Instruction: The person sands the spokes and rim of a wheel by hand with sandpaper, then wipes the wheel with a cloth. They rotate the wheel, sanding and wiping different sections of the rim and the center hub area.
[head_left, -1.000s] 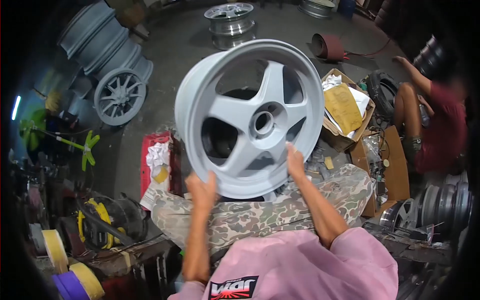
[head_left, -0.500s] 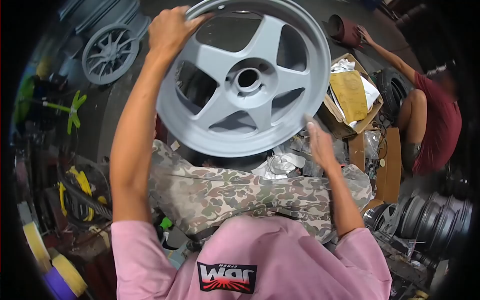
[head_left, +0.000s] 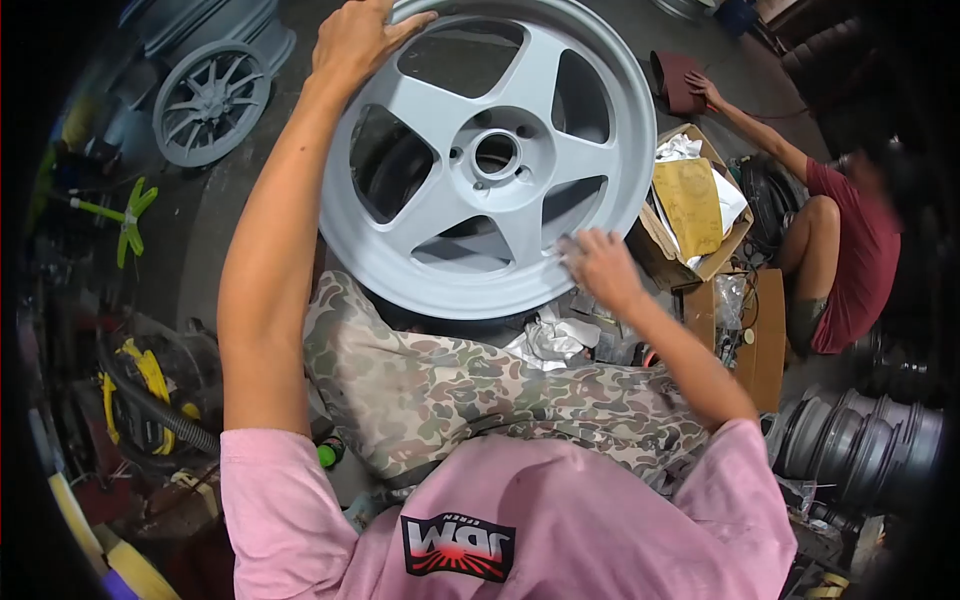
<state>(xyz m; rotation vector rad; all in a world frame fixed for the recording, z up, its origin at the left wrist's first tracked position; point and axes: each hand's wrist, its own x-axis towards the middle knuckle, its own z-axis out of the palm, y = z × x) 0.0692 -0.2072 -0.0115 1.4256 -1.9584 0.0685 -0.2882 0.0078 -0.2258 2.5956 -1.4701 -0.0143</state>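
Note:
A grey five-spoke car wheel rim [head_left: 410, 235] is held up in front of me, tilted with its face towards me. My left hand [head_left: 355, 38] grips its upper left edge, thumb over the lip. At the lower right of the rim, my right hand [head_left: 603, 268] has its fingers bent together against the inner lip. Something small and greyish shows at those fingertips, too blurred to name. My legs in camouflage trousers [head_left: 480, 385] are below the rim.
At right stands a cardboard box [head_left: 697, 268] with yellow sandpaper [head_left: 688, 210] and papers. Beyond it a co-worker [head_left: 860, 250] crouches, a hand on a reddish-brown sheet [head_left: 678, 85]. Another grey rim [head_left: 212, 105] leans at upper left; metal rims [head_left: 860, 440] are stacked at right.
My right hand has moved left and inward from the rim's outer edge onto its lower right lip. The rim has tilted and turned slightly, with my left hand still on it.

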